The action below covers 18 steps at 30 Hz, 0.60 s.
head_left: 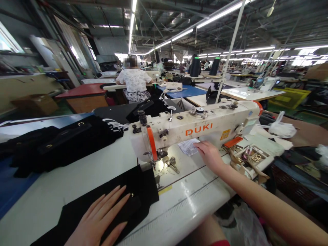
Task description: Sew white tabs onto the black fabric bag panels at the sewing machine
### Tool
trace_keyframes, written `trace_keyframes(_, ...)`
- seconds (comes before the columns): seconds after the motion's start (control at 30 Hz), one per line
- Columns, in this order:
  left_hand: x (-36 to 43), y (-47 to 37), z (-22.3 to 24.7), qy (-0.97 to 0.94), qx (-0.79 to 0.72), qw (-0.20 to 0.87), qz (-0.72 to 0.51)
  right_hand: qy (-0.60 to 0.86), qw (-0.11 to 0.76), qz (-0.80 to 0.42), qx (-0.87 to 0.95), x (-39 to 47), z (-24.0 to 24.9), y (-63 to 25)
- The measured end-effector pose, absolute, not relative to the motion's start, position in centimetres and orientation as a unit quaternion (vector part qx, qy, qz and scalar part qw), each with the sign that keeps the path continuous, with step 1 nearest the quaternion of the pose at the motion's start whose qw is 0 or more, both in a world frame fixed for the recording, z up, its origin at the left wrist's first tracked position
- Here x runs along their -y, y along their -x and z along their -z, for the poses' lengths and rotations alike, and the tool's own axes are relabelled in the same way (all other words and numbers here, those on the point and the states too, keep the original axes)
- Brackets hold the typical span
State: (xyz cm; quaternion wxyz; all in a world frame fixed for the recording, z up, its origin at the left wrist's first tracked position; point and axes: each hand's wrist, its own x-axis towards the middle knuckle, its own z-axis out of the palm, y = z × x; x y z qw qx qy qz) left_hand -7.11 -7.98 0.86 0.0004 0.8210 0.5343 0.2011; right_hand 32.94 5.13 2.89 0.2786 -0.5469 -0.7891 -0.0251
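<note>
My left hand (102, 218) lies flat with fingers spread on a black fabric piece (143, 184), which has a small gold-coloured metal fitting near my fingertips. The fabric's right edge lies beside the needle area of a white sewing machine (174, 126) marked DUKI. Beneath the machine's arm, my right hand (208, 153) has its fingertips pinched at the right edge of a small stack of white labels (188, 147). How many labels are between those fingers I cannot tell.
Black fabric pieces (66, 136) are piled on the left of the table. At the right end sits a tray (266, 159) of metal fittings and tan straps. A white plastic bag (282, 126) lies behind it. Another person (135, 80) sits further ahead.
</note>
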Motion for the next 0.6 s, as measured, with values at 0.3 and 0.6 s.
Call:
trace_keyframes(0.3, 8.3, -2.8, -3.8, -0.554, -0.581, 0.483, -0.350, 0.316, 0.338, -0.089, 0.882, 5.3, -3.8, -20.4)
trace_keyframes(0.6, 8.3, -0.3, -4.9, -0.427, -0.608, 0.553, -0.377, 0.379, 0.422, -0.381, 0.730, 3.7, -2.9, -19.8)
